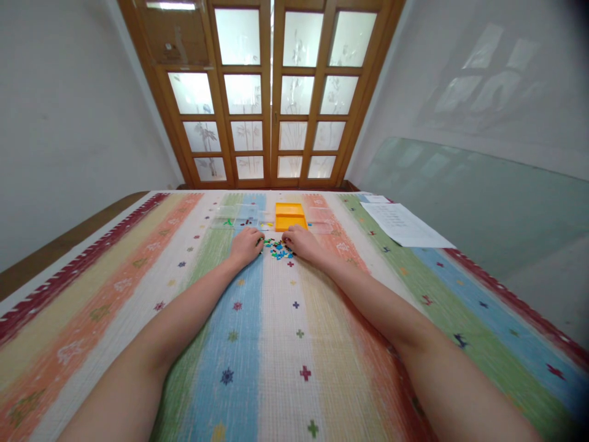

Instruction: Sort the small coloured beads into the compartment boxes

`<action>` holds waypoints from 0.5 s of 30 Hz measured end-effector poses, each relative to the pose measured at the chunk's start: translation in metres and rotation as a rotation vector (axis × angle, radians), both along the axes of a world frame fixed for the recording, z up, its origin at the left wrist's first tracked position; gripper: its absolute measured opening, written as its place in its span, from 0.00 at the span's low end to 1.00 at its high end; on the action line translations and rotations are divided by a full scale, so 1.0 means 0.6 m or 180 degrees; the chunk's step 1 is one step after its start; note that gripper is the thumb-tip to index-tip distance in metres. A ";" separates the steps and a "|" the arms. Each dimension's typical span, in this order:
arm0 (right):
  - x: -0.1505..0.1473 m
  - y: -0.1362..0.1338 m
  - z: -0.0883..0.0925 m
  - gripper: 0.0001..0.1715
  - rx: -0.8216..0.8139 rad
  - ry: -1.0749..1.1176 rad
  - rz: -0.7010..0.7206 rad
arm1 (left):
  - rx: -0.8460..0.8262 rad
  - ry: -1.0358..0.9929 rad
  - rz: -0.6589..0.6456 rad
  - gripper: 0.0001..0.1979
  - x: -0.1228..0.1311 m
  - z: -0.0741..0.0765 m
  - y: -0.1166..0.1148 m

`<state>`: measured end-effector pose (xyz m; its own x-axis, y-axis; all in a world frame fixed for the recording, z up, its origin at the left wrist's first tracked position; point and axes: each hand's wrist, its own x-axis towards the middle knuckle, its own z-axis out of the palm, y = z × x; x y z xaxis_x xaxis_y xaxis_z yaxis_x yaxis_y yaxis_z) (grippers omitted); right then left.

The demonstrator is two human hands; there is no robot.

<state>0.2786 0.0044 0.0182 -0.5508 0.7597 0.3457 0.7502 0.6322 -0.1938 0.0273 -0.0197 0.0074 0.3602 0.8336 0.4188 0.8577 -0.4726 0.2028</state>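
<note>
A small heap of tiny coloured pieces [277, 248], blue, green, red and dark, lies on the striped cloth far out in front of me. My left hand [246, 244] rests at the heap's left edge with its fingers curled down onto the cloth. My right hand [299, 240] sits at the heap's right edge, fingers also curled over the pieces. What the fingertips pinch is too small to see. Just beyond the hands stands an orange tray [290, 215], flanked by clear plastic trays [234, 216] holding a few pieces.
The striped cloth [276, 344] covers the whole table. A white printed sheet [405, 224] lies at the far right. A glass pane [478, 202] leans on the right wall. Wooden glazed doors [271, 98] stand behind the table.
</note>
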 end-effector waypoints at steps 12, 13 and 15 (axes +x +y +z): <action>0.000 0.008 0.009 0.08 -0.0221 -0.0084 0.0121 | 0.0108 0.0130 -0.0042 0.12 0.006 0.002 -0.001; -0.001 0.009 0.011 0.08 -0.0235 -0.0115 0.0116 | 0.0103 0.0121 -0.0048 0.12 0.006 0.001 -0.001; -0.004 0.008 0.014 0.09 -0.0255 -0.0180 0.0109 | 0.0092 0.0116 -0.0041 0.12 0.005 0.000 0.000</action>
<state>0.2761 0.0090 0.0264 -0.5939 0.7640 0.2523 0.7396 0.6418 -0.2027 0.0306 -0.0200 0.0076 0.3862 0.8165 0.4291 0.8580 -0.4888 0.1578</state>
